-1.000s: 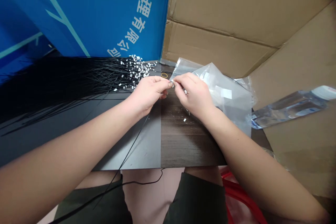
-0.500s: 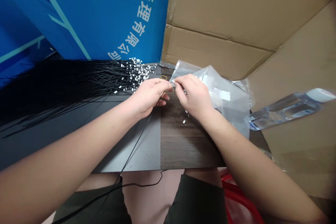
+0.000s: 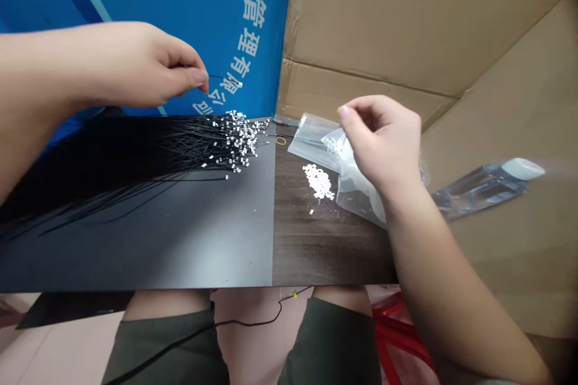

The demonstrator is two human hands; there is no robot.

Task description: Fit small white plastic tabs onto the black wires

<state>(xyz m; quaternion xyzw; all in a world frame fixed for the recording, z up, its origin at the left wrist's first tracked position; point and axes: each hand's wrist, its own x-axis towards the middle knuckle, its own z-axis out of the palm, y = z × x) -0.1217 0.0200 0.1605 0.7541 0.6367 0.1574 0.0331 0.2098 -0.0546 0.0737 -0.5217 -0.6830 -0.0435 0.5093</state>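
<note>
My left hand (image 3: 139, 66) is raised at the upper left, pinched on a thin black cord (image 3: 223, 79) that ends in a small white clip. Below it lies a big bundle of black cords with white clips (image 3: 180, 141) on the dark table (image 3: 180, 234). My right hand (image 3: 383, 141) hovers loosely curled above a clear plastic bag (image 3: 356, 192), with nothing visible between its fingers. A small heap of loose white clips (image 3: 318, 181) lies on the wood-grain part of the table, just left of the bag.
A blue printed board (image 3: 180, 12) stands at the back left and brown cardboard walls (image 3: 406, 30) at the back and right. A clear water bottle (image 3: 487, 186) lies on the right. A yellow rubber band (image 3: 281, 140) sits by the bag. A black cable hangs over my lap.
Both hands were pinched together at the table's middle. My left hand has lifted up and to the left with one cord; my right hand has drawn away to the right above the bag.
</note>
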